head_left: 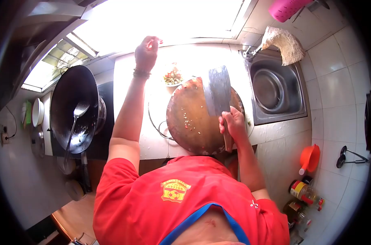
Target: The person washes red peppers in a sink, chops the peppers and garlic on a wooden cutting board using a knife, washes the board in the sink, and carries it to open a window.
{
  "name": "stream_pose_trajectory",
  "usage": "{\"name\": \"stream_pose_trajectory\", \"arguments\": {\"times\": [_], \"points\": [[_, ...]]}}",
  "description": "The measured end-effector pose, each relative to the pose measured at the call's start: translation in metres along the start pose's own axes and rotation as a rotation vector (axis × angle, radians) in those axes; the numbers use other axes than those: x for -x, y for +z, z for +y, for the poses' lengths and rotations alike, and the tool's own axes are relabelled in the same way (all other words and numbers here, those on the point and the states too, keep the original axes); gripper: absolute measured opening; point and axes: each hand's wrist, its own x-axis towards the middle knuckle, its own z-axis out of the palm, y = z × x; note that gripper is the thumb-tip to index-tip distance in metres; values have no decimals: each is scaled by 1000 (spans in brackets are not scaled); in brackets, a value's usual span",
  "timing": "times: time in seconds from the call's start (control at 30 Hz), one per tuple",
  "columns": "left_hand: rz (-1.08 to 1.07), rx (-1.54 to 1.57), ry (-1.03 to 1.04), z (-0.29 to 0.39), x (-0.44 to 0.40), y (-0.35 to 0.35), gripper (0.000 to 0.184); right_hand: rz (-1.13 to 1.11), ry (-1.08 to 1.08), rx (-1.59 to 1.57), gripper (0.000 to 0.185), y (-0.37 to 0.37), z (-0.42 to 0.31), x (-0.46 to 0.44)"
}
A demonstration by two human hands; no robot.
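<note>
My right hand [233, 122] grips the wooden handle of a cleaver [218, 90], its broad blade raised over the right part of a round wooden chopping board [181, 104]. Small pale chopped bits [187, 118] lie scattered on the board. My left hand [146, 52] is stretched forward near the bright window, left of a bowl of chopped vegetables [173, 77]. Its fingers are curled closed; glare hides whatever may be in them. The bowl stands just beyond the board's far edge, partly washed out by light.
On the left, a large wok [74, 110] on the stove holds a metal ladle [76, 118]. To the right is a steel sink [304, 107] with a round basin [269, 87] inside. An orange scoop [310, 158] and several bottles [302, 191] are at lower right.
</note>
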Motion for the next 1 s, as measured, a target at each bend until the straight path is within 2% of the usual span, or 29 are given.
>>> {"name": "stream_pose_trajectory", "arguments": {"times": [0.03,0.1,0.13,0.2,0.23,0.27,0.33,0.37,0.43,0.5,0.53,0.57,0.63,0.67,0.73,0.77,0.9,1.0], "points": [[-8,3,3,-11,6,7,19,33,3,22,8,-3,5,7],[-102,-289,147,-33,29,25,20,64,11,20,9,-3,12,17],[-352,-841,312,-35,47,35,28,71,-26,77,11,-7,23,20],[-304,-771,184,-38,45,34,32,83,-98,218,17,-14,35,29],[-181,-631,149,-38,37,30,31,102,-100,206,17,-14,35,29],[-119,-491,269,-44,25,21,29,114,-107,217,18,-15,38,34],[-73,-203,282,6,19,6,23,142,-93,221,21,-14,39,44],[9,-42,132,19,19,3,19,165,-79,212,22,-16,43,45],[178,-135,169,25,21,-3,8,227,-99,331,23,-20,53,46],[-95,-905,315,1,41,17,35,280,-187,539,25,-21,59,49],[-345,-1133,299,-23,50,20,62,283,-164,546,25,-22,63,57],[-317,-968,210,-20,58,18,71,318,-242,707,24,-25,62,60],[-46,-793,217,-15,62,17,58,405,-405,1001,24,-23,64,58],[-68,-791,209,-18,71,15,58,444,-478,1135,23,-18,59,62],[-53,-506,303,-21,81,15,40,497,-497,1220,24,-13,63,66],[1,-401,262,-13,97,21,29,555,-531,1296,24,-11,65,64],[-83,-239,-211,6,157,12,20,588,-493,1336,31,-11,70,63],[-172,-250,-391,-12,189,7,19,607,-480,1434,39,-17,82,57]]}}
